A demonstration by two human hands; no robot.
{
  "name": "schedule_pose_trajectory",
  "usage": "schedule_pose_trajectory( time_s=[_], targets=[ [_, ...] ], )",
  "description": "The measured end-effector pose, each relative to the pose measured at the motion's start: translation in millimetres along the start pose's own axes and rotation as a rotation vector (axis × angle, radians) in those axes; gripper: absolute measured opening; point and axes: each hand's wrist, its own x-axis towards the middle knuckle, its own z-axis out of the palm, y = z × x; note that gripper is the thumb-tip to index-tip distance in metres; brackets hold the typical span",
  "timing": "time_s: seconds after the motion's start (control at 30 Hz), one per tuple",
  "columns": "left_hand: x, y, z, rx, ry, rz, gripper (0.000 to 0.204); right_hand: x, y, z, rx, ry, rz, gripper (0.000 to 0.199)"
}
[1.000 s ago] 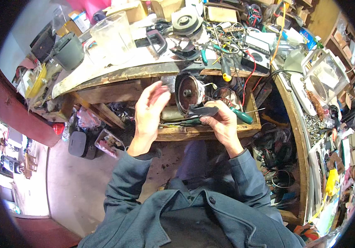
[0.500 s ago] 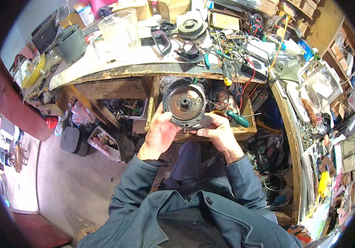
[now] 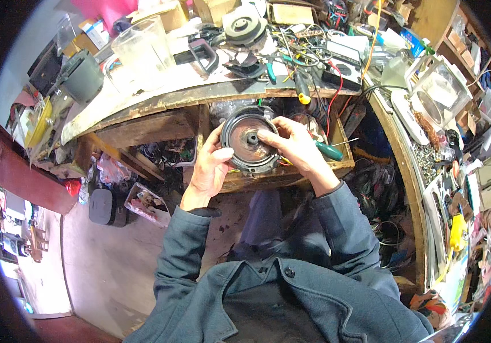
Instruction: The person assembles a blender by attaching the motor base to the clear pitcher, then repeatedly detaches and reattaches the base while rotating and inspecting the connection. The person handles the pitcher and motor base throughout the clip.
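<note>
Round part: a dark-rimmed disc with a rusty brown metal dish (image 3: 239,128), near the middle of the frame, a little above centre, over the drawer.
Hub: a small dark hub (image 3: 253,138) at the middle of the dish; 1 digit of the right hand points at it from the right.
Axis: the outline is round, so no long axis stands out; the hub's axis runs roughly toward the camera, the open face turned up.
Left hand: the left hand (image 3: 207,170) lies at the left and lower-left of the disc, its grip closed on the rim, thumb on the near side.
Right hand: the right hand (image 3: 298,150) lies to the right of the disc, fingers over its right side; how firmly its grip bears on the rim I cannot tell.
Nearer hand: the right is nearer the hub, its fingertip touching it or just beside it; the left is nearer the outer rim.
Drawer: the open wooden drawer (image 3: 257,182) spans behind and below both hands.
Screwdriver: a green-handled screwdriver (image 3: 329,151) lies just right of the right hand, its shaft pointing toward the right of the frame.
Bench: the cluttered bench (image 3: 165,104) curves across the upper frame, beyond both hands.
</note>
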Motion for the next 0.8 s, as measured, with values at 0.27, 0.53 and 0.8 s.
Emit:
schedule_pose_trajectory(
  time_s=[0.27, 0.53, 0.8],
  targets=[
    [2.3, -3.5, -2.5, 0.025, 0.021, -0.004, 0.076, 7.6, 19.3, -2.6, 0.085, 0.047, -0.021, 0.020],
    [0.8, -0.7, -4.0, 0.015, 0.017, 0.007, 0.071, 11.8, 14.1, -0.2, -0.038, 0.046, 0.002, 0.025],
    [2.3, 0.5, 1.3, 0.032, 0.113, -0.022, 0.065, 20.4, 35.1, 6.3, 0.085, 0.035, 0.028, 0.021]
  ],
)
